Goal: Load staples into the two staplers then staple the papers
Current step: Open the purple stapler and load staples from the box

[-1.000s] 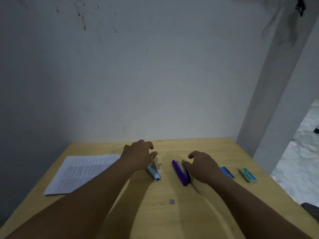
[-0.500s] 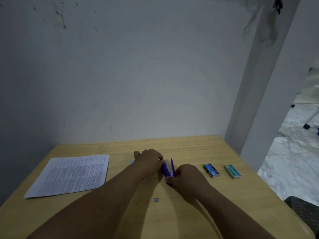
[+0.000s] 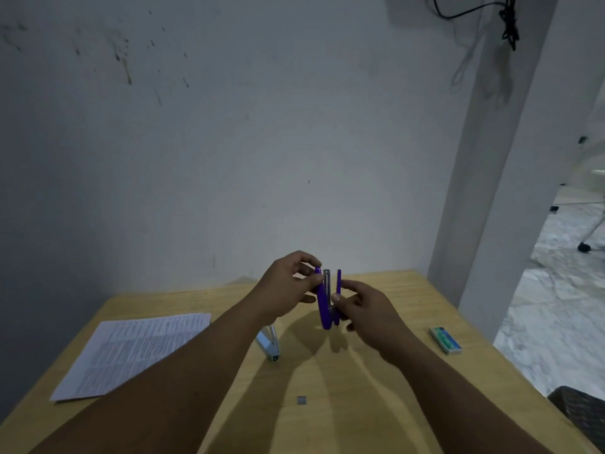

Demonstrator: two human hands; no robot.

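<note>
I held the purple stapler (image 3: 324, 306) above the wooden table (image 3: 376, 388), hinge end down and swung open so the metal magazine showed. My left hand (image 3: 288, 290) pinched one purple arm between thumb and fingers; my right hand (image 3: 363, 306) pinched the other arm, remaining fingers loosely spread. I could not tell whether the magazine held staples. The light-blue stapler (image 3: 270, 344) lay closed on the table, untouched. The green staple box (image 3: 446, 340) lay to the right, a small staple strip (image 3: 301, 400) nearer me. The papers (image 3: 131, 352) lay unstapled at left. Judged progress: loading barely begun; both staplers and all stapling outstanding.
</note>
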